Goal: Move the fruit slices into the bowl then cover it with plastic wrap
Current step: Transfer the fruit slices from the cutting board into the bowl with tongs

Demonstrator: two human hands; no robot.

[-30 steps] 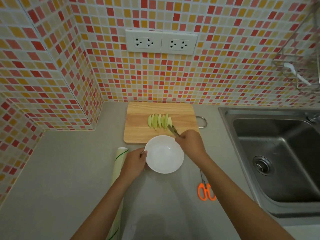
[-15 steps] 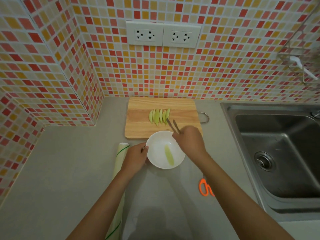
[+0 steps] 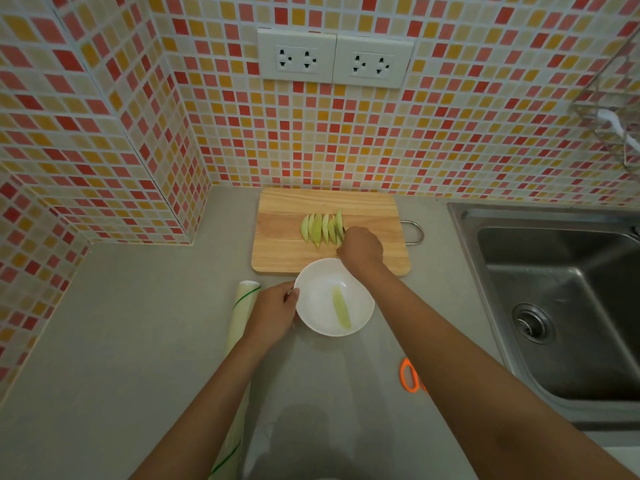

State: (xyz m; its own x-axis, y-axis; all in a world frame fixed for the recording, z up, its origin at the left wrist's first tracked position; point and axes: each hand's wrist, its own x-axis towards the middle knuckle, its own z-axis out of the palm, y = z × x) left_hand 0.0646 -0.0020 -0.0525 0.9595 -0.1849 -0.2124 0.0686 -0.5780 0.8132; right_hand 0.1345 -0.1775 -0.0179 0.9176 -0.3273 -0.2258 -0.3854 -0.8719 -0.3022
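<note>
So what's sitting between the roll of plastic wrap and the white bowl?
In the head view, only the left hand lies between the plastic wrap roll and the bowl, gripping its rim.

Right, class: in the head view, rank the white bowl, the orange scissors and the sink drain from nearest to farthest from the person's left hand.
From the left hand:
1. White bowl: its left rim is touching the hand.
2. Orange scissors: on the counter, to the right, nearer the person.
3. Sink drain: far right, in the basin.
</note>
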